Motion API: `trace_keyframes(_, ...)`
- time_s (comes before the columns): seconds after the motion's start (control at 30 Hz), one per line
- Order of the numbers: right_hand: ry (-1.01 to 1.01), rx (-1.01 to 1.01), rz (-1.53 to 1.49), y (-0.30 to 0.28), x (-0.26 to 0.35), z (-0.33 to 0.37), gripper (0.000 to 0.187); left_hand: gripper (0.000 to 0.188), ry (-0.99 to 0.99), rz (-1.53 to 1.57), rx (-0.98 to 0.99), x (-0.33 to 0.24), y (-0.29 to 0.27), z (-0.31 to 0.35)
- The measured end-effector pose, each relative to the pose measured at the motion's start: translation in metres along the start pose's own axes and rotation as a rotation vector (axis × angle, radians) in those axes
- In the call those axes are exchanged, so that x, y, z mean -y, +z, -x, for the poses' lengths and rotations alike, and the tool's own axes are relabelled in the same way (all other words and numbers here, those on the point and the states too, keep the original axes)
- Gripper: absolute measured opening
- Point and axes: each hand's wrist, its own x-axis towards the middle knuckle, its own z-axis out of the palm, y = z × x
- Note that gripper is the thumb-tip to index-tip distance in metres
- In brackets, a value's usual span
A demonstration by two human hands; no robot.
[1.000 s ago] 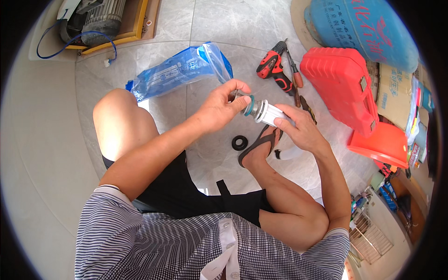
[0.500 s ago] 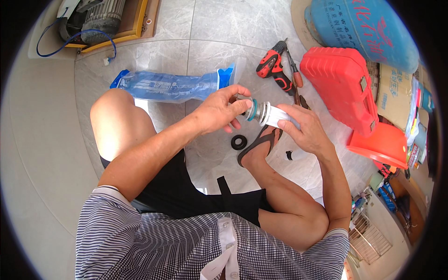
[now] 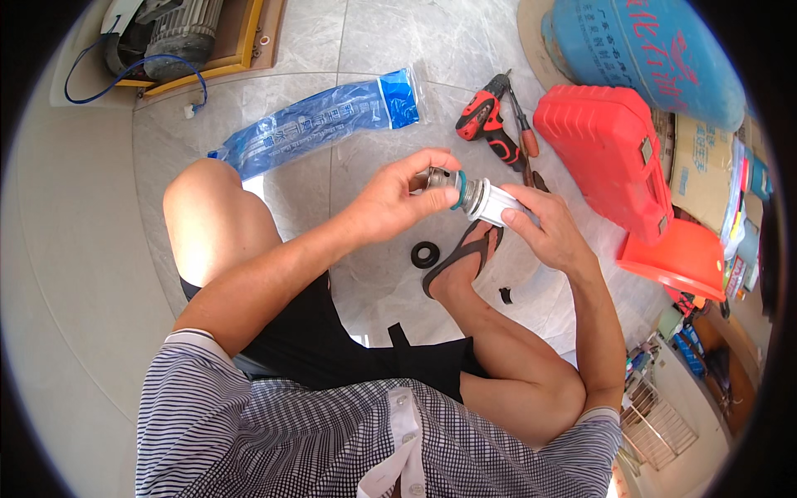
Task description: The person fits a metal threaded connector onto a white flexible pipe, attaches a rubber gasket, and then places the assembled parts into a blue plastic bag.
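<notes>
Above the floor in front of me, my two hands hold a sink drain fitting with a metal end, a teal ring and a white plastic body. My left hand is closed round the metal end, with the thumb along its near side. On the other side, my right hand grips the white body between thumb and fingers. Bare metal thread shows between the teal ring and the white flange. A black rubber ring lies on the tiles below the fitting, beside my sandalled foot.
A blue plastic bag lies beyond my left knee. Farther right are a red and black drill, a screwdriver, a red tool case, a blue gas cylinder and an orange-red basin. A motor stands at the far left.
My left hand has closed more fully on the metal end of the fitting. The blue bag's right end has swung away from me, and a small black scrap on the floor has shifted slightly.
</notes>
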Motion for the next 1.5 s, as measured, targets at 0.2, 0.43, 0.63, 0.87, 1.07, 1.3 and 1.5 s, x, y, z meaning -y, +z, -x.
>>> trace_keyframes(0.2, -0.145, -0.121, 0.147, -0.004, -0.005, 0.001, 0.035, 0.053, -0.077, 0.294, -0.116, -0.001, 0.0, -0.004)
trace_keyframes(0.43, -0.023, -0.012, 0.021, -0.008, 0.005, 0.003, 0.035, 0.071, -0.253, 0.157, 0.003, -0.015, -0.013, -0.001)
trace_keyframes(0.63, -0.089, -0.065, 0.066, -0.008, -0.004, 0.004, 0.031, 0.061, -0.234, 0.093, 0.068, -0.018, -0.014, -0.003)
trace_keyframes(0.87, 0.018, 0.041, -0.034, -0.014, -0.001, 0.003, 0.032, 0.056, 0.071, 0.113, 0.153, 0.0, -0.01, -0.006)
trace_keyframes(1.07, -0.084, -0.085, 0.046, -0.008, -0.01, 0.005, 0.034, 0.06, -0.121, 0.263, -0.057, -0.016, -0.01, -0.008)
trace_keyframes(1.3, -0.067, -0.047, 0.044, -0.014, -0.008, 0.007, 0.035, 0.073, -0.107, 0.046, 0.077, -0.002, -0.016, -0.008)
trace_keyframes(1.5, -0.063, -0.079, 0.149, -0.012, -0.003, 0.008, 0.035, 0.071, -0.076, 0.069, 0.011, -0.012, -0.016, -0.013)
